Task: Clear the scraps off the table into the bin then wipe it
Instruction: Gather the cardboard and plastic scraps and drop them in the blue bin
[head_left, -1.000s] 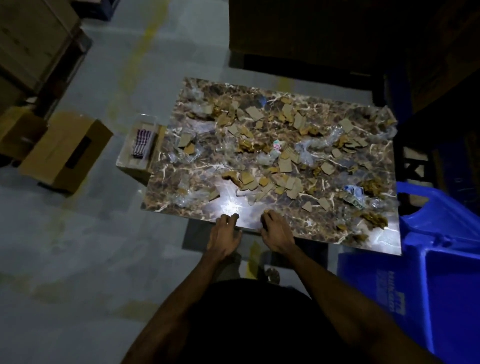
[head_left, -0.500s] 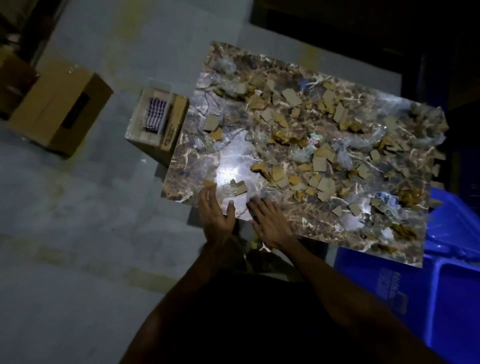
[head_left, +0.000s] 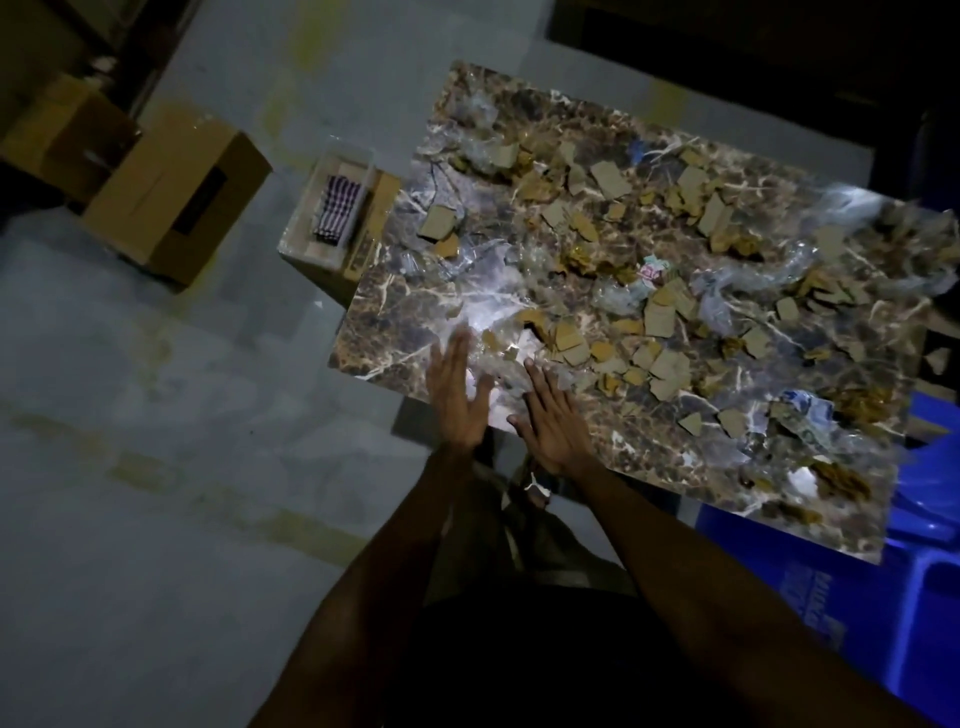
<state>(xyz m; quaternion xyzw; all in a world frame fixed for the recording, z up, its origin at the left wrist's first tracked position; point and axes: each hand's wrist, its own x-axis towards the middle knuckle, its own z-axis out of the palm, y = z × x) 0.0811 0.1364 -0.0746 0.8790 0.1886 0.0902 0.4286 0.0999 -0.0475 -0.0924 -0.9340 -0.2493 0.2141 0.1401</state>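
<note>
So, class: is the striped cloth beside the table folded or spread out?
Folded. The striped cloth lies as a compact, neat rectangle inside a clear container on a box beside the table, not opened out flat.

scraps (head_left: 660, 317): cardboard bits, clear plastic, strewn across surface | surface (head_left: 384, 332): brown marble, glossy | bin (head_left: 883, 597): blue, beside right edge
</note>
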